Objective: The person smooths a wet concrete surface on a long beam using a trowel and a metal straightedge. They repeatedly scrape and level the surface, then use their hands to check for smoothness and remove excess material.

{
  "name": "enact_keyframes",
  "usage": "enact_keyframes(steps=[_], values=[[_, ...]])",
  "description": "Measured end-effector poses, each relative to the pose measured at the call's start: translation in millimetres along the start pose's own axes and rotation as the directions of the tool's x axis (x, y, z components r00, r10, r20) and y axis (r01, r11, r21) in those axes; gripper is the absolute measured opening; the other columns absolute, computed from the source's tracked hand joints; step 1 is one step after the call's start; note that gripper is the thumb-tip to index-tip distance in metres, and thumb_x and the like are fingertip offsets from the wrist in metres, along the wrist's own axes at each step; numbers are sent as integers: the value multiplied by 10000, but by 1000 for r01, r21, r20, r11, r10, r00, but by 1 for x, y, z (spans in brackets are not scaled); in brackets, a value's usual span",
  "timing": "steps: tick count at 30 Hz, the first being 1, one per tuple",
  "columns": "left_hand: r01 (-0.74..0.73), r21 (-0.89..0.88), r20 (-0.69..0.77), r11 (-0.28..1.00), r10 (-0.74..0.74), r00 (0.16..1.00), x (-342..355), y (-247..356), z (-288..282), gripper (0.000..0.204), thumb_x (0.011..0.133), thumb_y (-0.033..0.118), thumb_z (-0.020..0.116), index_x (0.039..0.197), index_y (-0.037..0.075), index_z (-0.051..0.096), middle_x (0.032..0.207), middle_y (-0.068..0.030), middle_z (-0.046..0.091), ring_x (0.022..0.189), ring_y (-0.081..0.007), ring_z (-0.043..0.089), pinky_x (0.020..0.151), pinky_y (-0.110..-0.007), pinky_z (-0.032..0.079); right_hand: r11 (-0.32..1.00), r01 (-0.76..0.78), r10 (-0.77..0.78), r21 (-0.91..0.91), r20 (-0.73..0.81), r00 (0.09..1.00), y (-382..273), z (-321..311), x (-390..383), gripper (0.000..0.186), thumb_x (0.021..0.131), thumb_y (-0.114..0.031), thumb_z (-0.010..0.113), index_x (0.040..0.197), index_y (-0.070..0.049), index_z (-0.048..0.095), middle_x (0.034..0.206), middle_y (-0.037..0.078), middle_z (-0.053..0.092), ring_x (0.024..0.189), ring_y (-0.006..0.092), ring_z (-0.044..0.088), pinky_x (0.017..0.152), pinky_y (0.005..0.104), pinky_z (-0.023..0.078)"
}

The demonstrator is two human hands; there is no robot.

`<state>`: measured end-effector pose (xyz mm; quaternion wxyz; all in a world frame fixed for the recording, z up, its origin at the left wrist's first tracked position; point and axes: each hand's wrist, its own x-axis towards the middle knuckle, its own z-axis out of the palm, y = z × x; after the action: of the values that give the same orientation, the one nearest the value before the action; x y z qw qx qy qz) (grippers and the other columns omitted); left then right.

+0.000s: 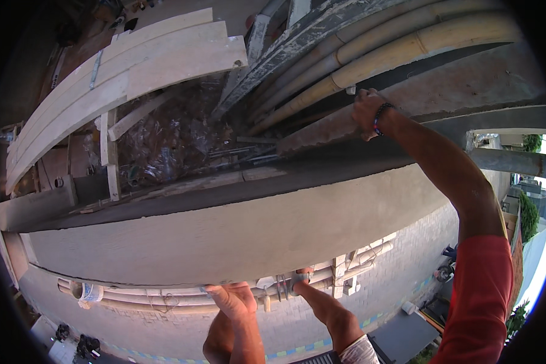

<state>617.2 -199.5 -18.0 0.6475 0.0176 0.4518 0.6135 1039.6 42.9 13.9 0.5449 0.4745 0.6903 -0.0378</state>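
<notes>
My right hand [369, 115], with a beaded band at the wrist, is raised at upper right in front of a long brownish beam [467, 82]. Its fingers are curled closed. A small pale end [350, 90] shows beside the fingers; what they hold is not clear. Low in the middle, my left hand [233, 298] is at the near edge of a smooth grey plastered ledge [236, 233], thumb stretched out to the side. It appears empty, its fingertips partly hidden against the edge.
Bamboo poles [418, 45] lean beyond the beam. Pale boards [133, 73] lie at upper left, above crumpled clear plastic [164, 148]. My foot [301, 278] rests on bamboo scaffolding [346, 273] below the ledge; a bucket [90, 292] stands to its left. Paving [194, 333] lies far below.
</notes>
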Motion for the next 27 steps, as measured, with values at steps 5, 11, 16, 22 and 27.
enact_keyframes(steps=[5, 11, 16, 22, 27], values=[[-8, 44, -17, 999, 8, 1000, 1, 1, 7, 686, 787, 546, 694, 1293, 116, 522, 1317, 16, 527, 1239, -144, 472, 1065, -358, 406, 999, -21, 20, -34, -30, 999, 0, 4, 11, 627, 650, -500, 794, 1145, -128, 700, 1162, 182, 648, 1187, 383, 520, 997, 579, 383], [4, 18, -3, 1000, -4, 1000, 2, 2, 7, 719, 773, 535, 713, 1308, 101, 508, 1357, 3, 492, 1269, -155, 445, 1085, -381, 390, 992, -5, 33, 124, -225, 974, 32, 1, -17, 413, 831, -397, 650, 1201, -216, 668, 1154, 110, 653, 1188, 313, 519, 1032, 541, 352], [-11, -6, 3, 1000, 11, 1000, 3, 0, 7, 734, 761, 517, 732, 1317, 97, 502, 1353, -3, 502, 1266, -171, 454, 1076, -399, 412, 972, -82, 147, 222, -291, 945, 74, -4, -61, 403, 858, -360, 629, 1236, -219, 639, 1142, 93, 650, 1199, 263, 513, 1043, 474, 366], [-19, -6, 27, 1000, 19, 999, 7, -1, 5, 707, 751, 522, 739, 1303, 136, 522, 1330, 6, 525, 1249, -169, 471, 1056, -388, 433, 914, -191, 318, 357, -342, 884, 96, 10, -118, 283, 885, -293, 628, 1113, -130, 662, 1108, 117, 648, 1125, 265, 552, 989, 430, 428], [-63, 39, -17, 997, 64, 998, 8, -3, 3, 712, 741, 544, 739, 1291, 143, 531, 1324, 16, 527, 1236, -169, 482, 1041, -376, 438, 630, -1, 607, 777, -491, 625, 54, 26, -208, 179, 889, -210, 667, 874, -32, 653, 786, 119, 666, 651, 252, 622, 621, 339, 499]])
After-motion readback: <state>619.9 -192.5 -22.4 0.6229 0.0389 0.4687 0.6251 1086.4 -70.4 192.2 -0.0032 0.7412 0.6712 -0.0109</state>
